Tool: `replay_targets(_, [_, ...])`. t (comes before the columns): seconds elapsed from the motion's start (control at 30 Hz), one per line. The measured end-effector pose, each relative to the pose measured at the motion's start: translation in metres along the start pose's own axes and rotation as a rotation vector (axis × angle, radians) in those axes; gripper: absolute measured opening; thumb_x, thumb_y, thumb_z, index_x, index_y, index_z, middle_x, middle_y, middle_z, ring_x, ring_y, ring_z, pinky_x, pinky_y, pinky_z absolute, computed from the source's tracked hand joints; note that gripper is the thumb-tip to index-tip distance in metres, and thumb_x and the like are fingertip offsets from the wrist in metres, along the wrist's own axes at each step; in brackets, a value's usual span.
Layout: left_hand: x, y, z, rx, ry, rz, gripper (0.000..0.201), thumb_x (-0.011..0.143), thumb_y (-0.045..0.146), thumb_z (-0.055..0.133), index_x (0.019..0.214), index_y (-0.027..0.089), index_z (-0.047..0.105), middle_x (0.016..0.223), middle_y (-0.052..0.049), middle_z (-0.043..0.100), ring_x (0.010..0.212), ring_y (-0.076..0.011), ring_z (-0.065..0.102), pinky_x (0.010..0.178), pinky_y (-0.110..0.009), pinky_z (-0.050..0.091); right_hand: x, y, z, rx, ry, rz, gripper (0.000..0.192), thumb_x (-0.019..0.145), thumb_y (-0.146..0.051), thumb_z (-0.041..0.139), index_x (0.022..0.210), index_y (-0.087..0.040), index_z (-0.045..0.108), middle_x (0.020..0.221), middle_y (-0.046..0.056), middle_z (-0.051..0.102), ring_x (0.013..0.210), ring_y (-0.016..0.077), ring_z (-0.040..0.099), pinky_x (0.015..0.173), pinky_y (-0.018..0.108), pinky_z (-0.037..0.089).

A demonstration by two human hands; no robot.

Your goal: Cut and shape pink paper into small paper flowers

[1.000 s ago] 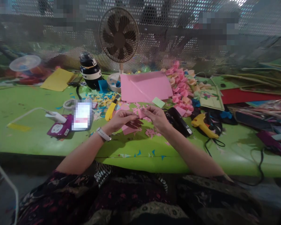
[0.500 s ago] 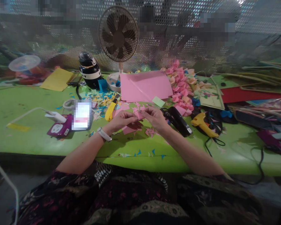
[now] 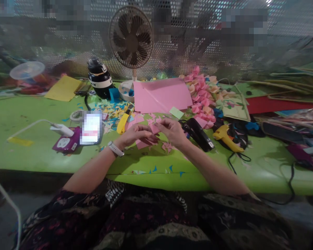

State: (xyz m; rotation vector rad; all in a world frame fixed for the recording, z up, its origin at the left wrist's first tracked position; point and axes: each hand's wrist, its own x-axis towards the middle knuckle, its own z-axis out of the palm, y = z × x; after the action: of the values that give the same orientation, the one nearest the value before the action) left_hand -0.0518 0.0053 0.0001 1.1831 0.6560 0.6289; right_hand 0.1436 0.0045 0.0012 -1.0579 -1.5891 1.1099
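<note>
Between thumb and fingers, my right hand pinches a small folded piece of pink paper. My left hand, with a white watch on its wrist, is just left of that piece. Its fingers are parted and curved, and I see nothing gripped in them. Beneath the hands lie a pink paper square and pink pointed scraps. A yellow cutter rests beyond my left hand. To the right of my right hand is a black stapler-like tool.
A fan, a dark bottle and a large pink sheet stand or lie at the back. Folded pink paper pieces are heaped behind right. A yellow glue gun with a cord lies right; a phone leans left.
The fingers of my left hand have loosened and drawn slightly away from the pink paper. My right hand still pinches it in nearly the same place.
</note>
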Motion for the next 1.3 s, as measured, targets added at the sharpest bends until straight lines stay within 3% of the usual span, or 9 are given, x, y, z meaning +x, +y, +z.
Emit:
replay_targets(0.2, [0.004,-0.002,0.007,0.085,0.114,-0.003,0.039,0.073,0.047,0.081,0.081,0.010,0.072,0.079,-0.012,0.077,0.072,-0.0189,0.075,0.074,-0.032,0.062,0.000,0.004,0.003,-0.063,0.036,-0.054,0.038,0.080,-0.055,0.069,0.072,-0.018,0.061,0.071,0.000,0.060,0.068,0.0141,0.055,0.066,0.030,0.046])
replay_targets(0.3, [0.004,-0.002,0.007,0.082,0.118,0.025,0.040,0.071,0.049,0.082,0.078,0.011,0.071,0.078,-0.010,0.077,0.070,-0.0175,0.075,0.072,-0.031,0.063,0.000,0.001,0.002,-0.126,0.038,-0.115,0.036,0.084,-0.053,0.066,0.075,-0.018,0.060,0.073,0.001,0.060,0.070,0.0148,0.055,0.069,0.030,0.046])
replay_targets(0.47, [0.003,-0.001,0.003,0.080,0.089,0.030,0.041,0.071,0.050,0.082,0.078,0.012,0.070,0.078,-0.011,0.077,0.070,-0.0183,0.075,0.071,-0.030,0.062,-0.001,-0.006,-0.003,-0.290,-0.067,-0.157,0.037,0.091,-0.051,0.056,0.072,-0.019,0.053,0.067,-0.001,0.050,0.062,0.0122,0.045,0.059,0.028,0.037])
replay_targets(0.57, [0.003,0.000,0.002,0.084,0.102,0.045,0.040,0.072,0.049,0.082,0.079,0.011,0.071,0.077,-0.011,0.077,0.069,-0.0189,0.075,0.071,-0.030,0.062,0.000,-0.005,-0.004,-0.234,-0.098,-0.151,0.041,0.090,-0.056,0.057,0.071,-0.020,0.050,0.064,-0.003,0.046,0.060,0.0111,0.042,0.057,0.026,0.036])
replay_targets(0.7, [0.004,0.000,0.004,0.086,0.152,0.078,0.042,0.072,0.049,0.081,0.090,0.012,0.072,0.082,-0.010,0.077,0.073,-0.0207,0.075,0.068,-0.031,0.062,0.000,0.003,0.000,-0.179,-0.040,-0.138,0.044,0.087,-0.062,0.059,0.076,-0.020,0.051,0.068,-0.002,0.050,0.063,0.0118,0.046,0.057,0.026,0.038])
replay_targets(0.9, [0.005,-0.001,0.007,0.109,0.223,0.108,0.044,0.068,0.052,0.083,0.082,0.012,0.069,0.076,-0.007,0.075,0.070,-0.0177,0.074,0.063,-0.027,0.061,-0.002,0.004,0.005,-0.104,-0.031,-0.129,0.045,0.086,-0.064,0.060,0.078,-0.020,0.052,0.066,-0.003,0.051,0.058,0.0110,0.048,0.054,0.026,0.040])
replay_targets(1.03, [0.006,-0.002,0.003,0.085,0.259,0.098,0.043,0.067,0.051,0.084,0.074,0.013,0.065,0.078,-0.008,0.075,0.066,-0.0161,0.073,0.060,-0.026,0.059,0.002,-0.017,-0.018,-0.245,-0.072,-0.087,0.039,0.092,-0.057,0.055,0.084,-0.019,0.058,0.068,-0.001,0.059,0.058,0.0128,0.055,0.056,0.027,0.044])
replay_targets(1.17, [0.009,-0.003,-0.001,0.074,0.307,0.117,0.041,0.069,0.048,0.083,0.078,0.013,0.066,0.083,-0.009,0.076,0.067,-0.0155,0.072,0.061,-0.026,0.059,0.008,-0.039,-0.063,-0.620,0.132,-0.108,0.026,0.091,-0.044,0.060,0.083,-0.019,0.062,0.076,0.004,0.067,0.067,0.0156,0.059,0.063,0.029,0.045])
replay_targets(1.3, [0.010,-0.005,-0.002,0.067,0.352,0.122,0.035,0.074,0.044,0.080,0.084,0.013,0.067,0.086,-0.009,0.076,0.073,-0.0159,0.073,0.067,-0.028,0.059,-0.003,-0.043,-0.101,-1.034,0.128,0.084,0.021,0.087,-0.039,0.062,0.087,-0.019,0.067,0.089,0.008,0.072,0.082,0.0230,0.064,0.074,0.035,0.046])
